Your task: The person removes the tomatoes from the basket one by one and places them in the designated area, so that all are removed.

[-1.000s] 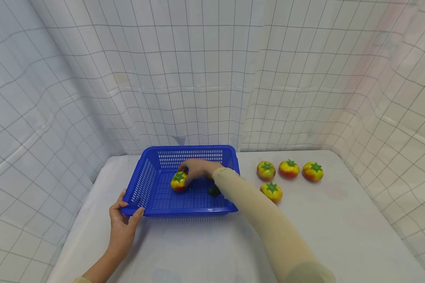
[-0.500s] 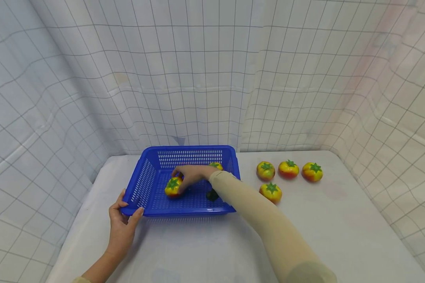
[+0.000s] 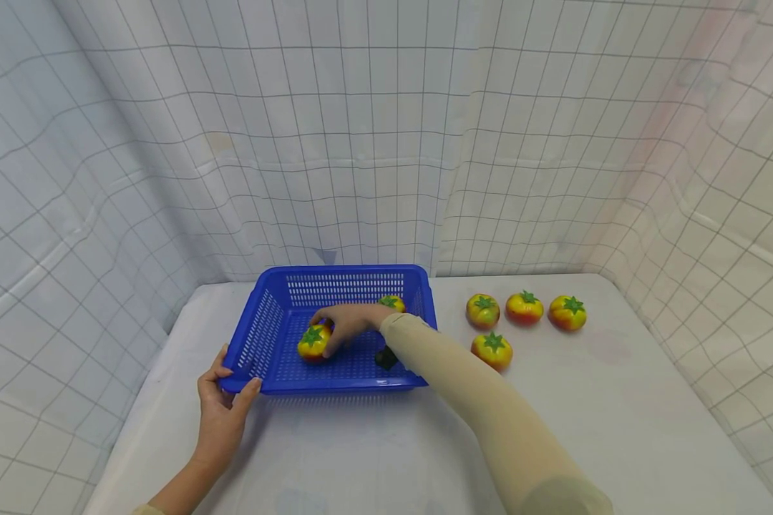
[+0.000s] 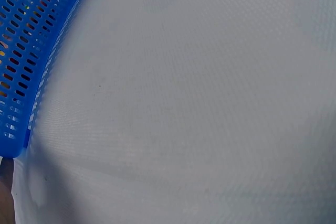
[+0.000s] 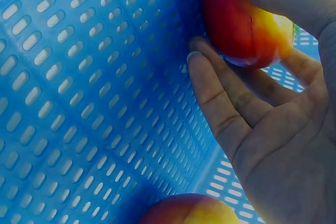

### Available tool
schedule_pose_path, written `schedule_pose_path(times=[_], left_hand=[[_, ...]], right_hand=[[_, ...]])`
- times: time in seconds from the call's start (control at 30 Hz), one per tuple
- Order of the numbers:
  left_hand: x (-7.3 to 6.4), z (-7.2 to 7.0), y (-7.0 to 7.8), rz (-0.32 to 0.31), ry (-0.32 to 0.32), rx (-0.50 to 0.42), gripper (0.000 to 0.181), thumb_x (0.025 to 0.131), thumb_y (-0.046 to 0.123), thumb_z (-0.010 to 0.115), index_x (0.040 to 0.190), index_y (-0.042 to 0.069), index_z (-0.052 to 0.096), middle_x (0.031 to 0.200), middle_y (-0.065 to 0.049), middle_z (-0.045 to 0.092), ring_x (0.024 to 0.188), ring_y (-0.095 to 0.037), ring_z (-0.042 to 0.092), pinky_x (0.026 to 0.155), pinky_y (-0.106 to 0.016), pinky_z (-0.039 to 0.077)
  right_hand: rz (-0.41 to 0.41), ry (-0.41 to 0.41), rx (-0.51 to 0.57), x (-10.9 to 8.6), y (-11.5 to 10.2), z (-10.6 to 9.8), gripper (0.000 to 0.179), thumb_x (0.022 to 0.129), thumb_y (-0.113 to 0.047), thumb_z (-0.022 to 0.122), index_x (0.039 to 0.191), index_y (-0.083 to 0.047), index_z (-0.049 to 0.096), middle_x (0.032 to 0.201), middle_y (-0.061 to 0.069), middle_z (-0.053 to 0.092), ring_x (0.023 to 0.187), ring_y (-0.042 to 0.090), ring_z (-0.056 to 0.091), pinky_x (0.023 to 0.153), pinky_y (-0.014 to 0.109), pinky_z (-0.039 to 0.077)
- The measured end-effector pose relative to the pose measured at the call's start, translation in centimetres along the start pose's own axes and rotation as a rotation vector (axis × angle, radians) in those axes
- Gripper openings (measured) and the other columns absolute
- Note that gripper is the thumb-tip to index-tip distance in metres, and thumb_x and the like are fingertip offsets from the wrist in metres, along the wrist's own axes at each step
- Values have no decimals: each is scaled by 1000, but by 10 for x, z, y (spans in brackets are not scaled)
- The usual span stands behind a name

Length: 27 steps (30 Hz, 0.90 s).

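A blue plastic basket (image 3: 348,390) with slotted walls stands on the white table. My left hand (image 3: 222,415) grips its near left corner, thumb on the front rim and fingers at the left side. Inside the basket, my right hand (image 3: 351,322) holds a yellow-and-red tomato (image 3: 312,346) with a green leafy top. In the right wrist view, the thumb lies on one side of this tomato (image 5: 231,22) and other fingers reach under it. A second tomato (image 3: 393,302) sits at the back right of the basket, partly hidden by the right arm.
Several more tomatoes lie right of the basket: three in a back row, including a middle one (image 3: 524,309), and one nearer (image 3: 492,351) beside the right sleeve. A white gridded curtain (image 3: 386,143) encloses the table at the back and sides.
My right hand has moved the tomato leftward and nearer inside the basket, which uncovers the tomato at the back right. My left hand keeps its place on the corner.
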<state>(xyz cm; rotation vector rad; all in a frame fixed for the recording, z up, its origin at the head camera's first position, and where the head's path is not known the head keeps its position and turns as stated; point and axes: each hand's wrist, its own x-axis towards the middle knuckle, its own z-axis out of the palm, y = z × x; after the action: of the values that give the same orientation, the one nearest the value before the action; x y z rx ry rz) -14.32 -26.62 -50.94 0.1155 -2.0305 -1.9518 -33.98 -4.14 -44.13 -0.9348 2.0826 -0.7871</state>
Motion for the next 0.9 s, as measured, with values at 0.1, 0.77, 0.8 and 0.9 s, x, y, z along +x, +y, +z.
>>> schedule_pose_path(times=[0.1,0.77,0.8,0.9], left_hand=[[0,0,1,2,-4,-5,43,104,6,59,123,20,23,169,-1,5,148,-37,19,94,-6,41],[2,-1,0,-12,-6,39,45,104,8,60,126,19,21,170,1,4,151,-38,16,95,-4,38],[2,-1,0,-14,-6,40,45,104,8,60,126,19,21,170,1,3,151,-38,17,94,-4,38],[2,0,0,-16,-4,36,45,104,8,60,126,19,21,170,0,4,150,-38,17,94,-4,38]], right_hand=[[-2,0,3,0,0,0,71,89,-13,80,151,-12,45,146,10,47,115,17,55,85,29,57],[-40,87,0,-19,-11,-12,65,86,-15,84,142,-22,52,132,2,54,112,16,56,89,25,53],[-42,96,-6,-21,-12,-13,64,86,-17,84,142,-24,52,132,1,54,112,16,55,91,26,52],[-66,114,-39,-26,-12,-17,64,86,-21,84,142,-25,52,132,-1,54,114,14,54,96,26,49]])
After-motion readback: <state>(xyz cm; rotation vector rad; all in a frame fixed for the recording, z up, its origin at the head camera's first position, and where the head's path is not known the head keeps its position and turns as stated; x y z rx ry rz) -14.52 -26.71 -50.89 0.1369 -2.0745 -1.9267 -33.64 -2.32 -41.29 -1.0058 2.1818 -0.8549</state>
